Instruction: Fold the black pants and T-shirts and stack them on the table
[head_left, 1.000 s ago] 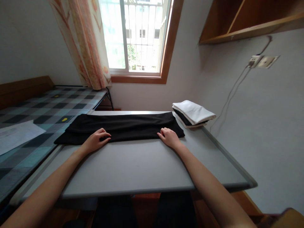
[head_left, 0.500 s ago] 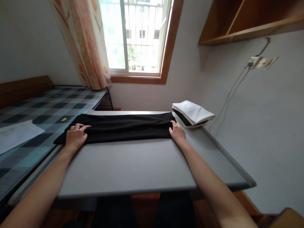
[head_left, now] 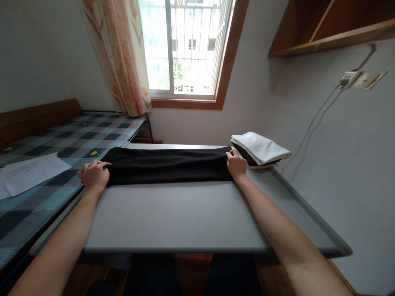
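Note:
A long black garment (head_left: 166,164), folded into a band, lies across the far half of the grey table (head_left: 182,213). My left hand (head_left: 93,174) is at its left end, fingers curled over the cloth's edge. At the right end my right hand (head_left: 236,164) has its fingers closed on the cloth's far corner. Just right of that hand a stack of folded clothes (head_left: 261,149), white on top with black beneath, sits at the table's far right corner.
A bed with a checked cover (head_left: 46,164) runs along the left of the table, with a white sheet of paper (head_left: 31,172) on it. A window (head_left: 185,45) and curtain (head_left: 123,57) are behind. A wooden shelf (head_left: 327,24) and a wall socket (head_left: 354,78) are on the right.
Both hands slid outward from the middle of the garment's near edge to its two ends. The cloth's left tail that hung over the bed is now gathered at my left hand.

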Available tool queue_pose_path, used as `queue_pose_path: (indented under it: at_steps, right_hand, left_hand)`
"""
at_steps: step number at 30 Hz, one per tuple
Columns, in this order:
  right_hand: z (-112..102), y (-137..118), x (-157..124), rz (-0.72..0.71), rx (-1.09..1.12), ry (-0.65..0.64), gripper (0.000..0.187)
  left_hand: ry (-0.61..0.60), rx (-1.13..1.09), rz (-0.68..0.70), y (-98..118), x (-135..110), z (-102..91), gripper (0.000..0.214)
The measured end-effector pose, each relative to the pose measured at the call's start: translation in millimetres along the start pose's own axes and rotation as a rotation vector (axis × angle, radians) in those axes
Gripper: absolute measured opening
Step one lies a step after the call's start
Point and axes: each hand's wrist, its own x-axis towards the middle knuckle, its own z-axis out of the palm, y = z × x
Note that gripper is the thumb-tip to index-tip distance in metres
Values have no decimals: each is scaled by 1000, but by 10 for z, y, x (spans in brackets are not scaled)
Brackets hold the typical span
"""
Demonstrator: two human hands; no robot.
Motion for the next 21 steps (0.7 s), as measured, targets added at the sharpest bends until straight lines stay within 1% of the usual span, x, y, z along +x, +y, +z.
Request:
queue_pose_path:
  at_steps: [2,3,7,9,11,14,15,16,18,21]
  right_hand:
    - [32,19,-59,16,38,52,37]
    - [52,25,-92,23,50,51,37]
    - [131,44,-179,59,77,3,35]
    - [155,57,-186,74,99,4,34]
    - [168,74,-181,84,131,28,34]
    - [179,101,-178,104,190,105,34]
    - [185,108,-178,107,204,112,34]
    - [192,114,-179,110,214,98,33]
    - [211,120,-180,114,225,33,31]
    - [236,121,-176,118,233,-20,30]
  left_hand:
    - [78,-13,-1,-5,-11,-4,31]
    - [90,-14,4,-16,-12,6,29]
    - [2,-19,-23,-76,5,86,26]
    - [-9,-41,-58,-91,13,104,28]
    - [27,-74,-104,-85,10,89,30]
    - [129,-110,-150,-32,-15,30,32]
    - [148,-114,-162,-7,-22,10,32]
    - [143,-120,-175,19,-24,-6,32]
    - [78,-140,-210,60,3,-24,33]
    - [-18,-151,-252,52,166,-10,40]
